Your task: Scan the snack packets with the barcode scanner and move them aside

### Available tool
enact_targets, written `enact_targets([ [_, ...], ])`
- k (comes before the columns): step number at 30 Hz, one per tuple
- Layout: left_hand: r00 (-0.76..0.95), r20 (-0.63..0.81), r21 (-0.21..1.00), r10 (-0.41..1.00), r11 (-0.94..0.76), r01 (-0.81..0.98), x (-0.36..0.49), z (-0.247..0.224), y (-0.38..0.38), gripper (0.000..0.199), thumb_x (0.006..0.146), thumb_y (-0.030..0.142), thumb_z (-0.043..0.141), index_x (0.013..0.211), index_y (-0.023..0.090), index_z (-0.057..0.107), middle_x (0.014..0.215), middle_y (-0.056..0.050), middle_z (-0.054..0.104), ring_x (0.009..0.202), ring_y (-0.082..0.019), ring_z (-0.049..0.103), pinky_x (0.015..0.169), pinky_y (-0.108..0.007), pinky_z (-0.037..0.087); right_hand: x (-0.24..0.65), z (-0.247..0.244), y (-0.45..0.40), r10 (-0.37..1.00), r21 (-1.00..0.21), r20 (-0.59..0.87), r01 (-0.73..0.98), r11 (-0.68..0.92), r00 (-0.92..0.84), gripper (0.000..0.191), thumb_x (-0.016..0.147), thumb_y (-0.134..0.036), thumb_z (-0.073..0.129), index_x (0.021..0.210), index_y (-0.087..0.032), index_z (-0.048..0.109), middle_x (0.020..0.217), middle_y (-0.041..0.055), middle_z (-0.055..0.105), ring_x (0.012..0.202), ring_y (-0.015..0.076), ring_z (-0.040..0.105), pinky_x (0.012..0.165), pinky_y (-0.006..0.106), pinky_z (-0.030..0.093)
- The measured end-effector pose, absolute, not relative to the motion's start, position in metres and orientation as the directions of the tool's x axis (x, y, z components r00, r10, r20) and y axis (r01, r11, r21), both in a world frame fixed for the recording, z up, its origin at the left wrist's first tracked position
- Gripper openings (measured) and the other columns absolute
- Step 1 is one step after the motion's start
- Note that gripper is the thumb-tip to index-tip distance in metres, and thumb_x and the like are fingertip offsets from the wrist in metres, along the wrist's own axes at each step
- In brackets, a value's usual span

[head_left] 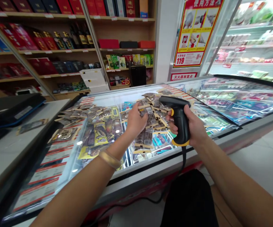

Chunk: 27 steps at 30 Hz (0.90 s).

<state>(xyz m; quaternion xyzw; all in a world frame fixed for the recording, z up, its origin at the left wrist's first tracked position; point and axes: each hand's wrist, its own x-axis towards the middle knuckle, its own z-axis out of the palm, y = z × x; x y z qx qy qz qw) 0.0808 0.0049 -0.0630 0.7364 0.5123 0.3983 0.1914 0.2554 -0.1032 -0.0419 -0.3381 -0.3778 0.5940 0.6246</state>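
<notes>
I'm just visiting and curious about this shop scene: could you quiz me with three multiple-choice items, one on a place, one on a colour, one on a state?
1. Where do the small flat snack packets lie?
A on the glass freezer lid
B on the floor
C on a wooden shelf

2. What colour trims the black handheld barcode scanner?
A blue
B yellow
C pink

3. What is the left hand doing?
A hanging free
B gripping the scanner
C touching packets

Answers: 1 A, packets spread over the glass; 2 B, yellow base and trigger ring; 3 C, its fingers rest on packets while the right hand grips the scanner.

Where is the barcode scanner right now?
The barcode scanner is right of centre in the head view, gripped in the right hand above the freezer lid, its head over the snack packets that the left hand touches.
</notes>
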Motion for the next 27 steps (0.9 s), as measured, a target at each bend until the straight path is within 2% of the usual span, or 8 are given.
enact_targets([
  [2, 0.188, 0.452, 0.592, 0.872, -0.451, 0.668, 0.085, -0.069, 0.003, 0.059, 0.084, 0.025, 0.062, 0.140, 0.014, 0.050, 0.142, -0.018, 0.058, 0.137, -0.034, 0.047, 0.116, -0.051, 0.036, 0.258, -0.046, -0.104, 0.998, -0.869, 0.067, -0.491, 0.064, 0.011, 0.048, 0.086, -0.065, 0.060, 0.088, -0.017, 0.065, 0.080, 0.0037, 0.062, 0.047, 0.0082, 0.045, 0.042, 0.023, 0.039],
  [5, 0.211, 0.464, 0.510, 0.860, -0.455, 0.730, 0.089, -0.073, -0.001, 0.058, 0.086, 0.030, 0.059, 0.141, 0.014, 0.049, 0.151, -0.018, 0.050, 0.143, -0.037, 0.040, 0.120, -0.055, 0.030, 0.257, -0.051, -0.104, 0.999, -0.870, 0.051, -0.491, 0.038, -0.014, 0.048, 0.085, -0.066, 0.061, 0.090, -0.018, 0.064, 0.078, 0.0030, 0.062, 0.046, 0.0088, 0.046, 0.043, 0.024, 0.041],
  [14, 0.251, 0.485, 0.463, 0.838, -0.489, 0.739, 0.083, -0.076, -0.011, 0.059, 0.090, 0.039, 0.055, 0.145, 0.018, 0.046, 0.155, -0.017, 0.045, 0.145, -0.036, 0.036, 0.119, -0.056, 0.029, 0.248, -0.052, -0.100, 0.999, -0.867, 0.032, -0.498, 0.011, -0.033, 0.048, 0.086, -0.066, 0.060, 0.091, -0.018, 0.064, 0.081, 0.0036, 0.064, 0.046, 0.0084, 0.047, 0.043, 0.024, 0.041],
  [18, 0.245, 0.514, 0.447, 0.822, -0.501, 0.741, 0.067, -0.074, -0.012, 0.059, 0.090, 0.039, 0.056, 0.144, 0.017, 0.046, 0.153, -0.019, 0.044, 0.145, -0.036, 0.037, 0.119, -0.054, 0.029, 0.237, -0.047, -0.099, 0.998, -0.877, 0.043, -0.481, 0.018, -0.041, 0.048, 0.086, -0.065, 0.060, 0.089, -0.017, 0.065, 0.081, 0.0038, 0.063, 0.047, 0.0084, 0.046, 0.043, 0.024, 0.041],
  [23, 0.103, 0.561, 0.471, 0.821, -0.419, 0.776, 0.004, -0.064, 0.001, 0.054, 0.090, 0.034, 0.055, 0.141, 0.016, 0.048, 0.148, -0.021, 0.048, 0.141, -0.034, 0.041, 0.118, -0.053, 0.030, 0.201, -0.040, -0.089, 0.990, -0.876, 0.056, -0.482, -0.012, -0.127, 0.048, 0.085, -0.065, 0.061, 0.087, -0.017, 0.066, 0.079, 0.0034, 0.061, 0.047, 0.0081, 0.046, 0.041, 0.023, 0.041],
  [27, -0.100, 0.552, 0.514, 0.828, -0.243, 0.823, -0.077, -0.058, 0.014, 0.054, 0.086, 0.030, 0.057, 0.138, 0.019, 0.050, 0.144, -0.019, 0.051, 0.139, -0.035, 0.042, 0.117, -0.054, 0.032, 0.152, -0.032, -0.074, 0.966, -0.868, 0.030, -0.486, -0.102, -0.257, 0.050, 0.089, -0.065, 0.057, 0.087, -0.017, 0.064, 0.079, 0.0041, 0.064, 0.046, 0.0078, 0.046, 0.040, 0.022, 0.041],
])
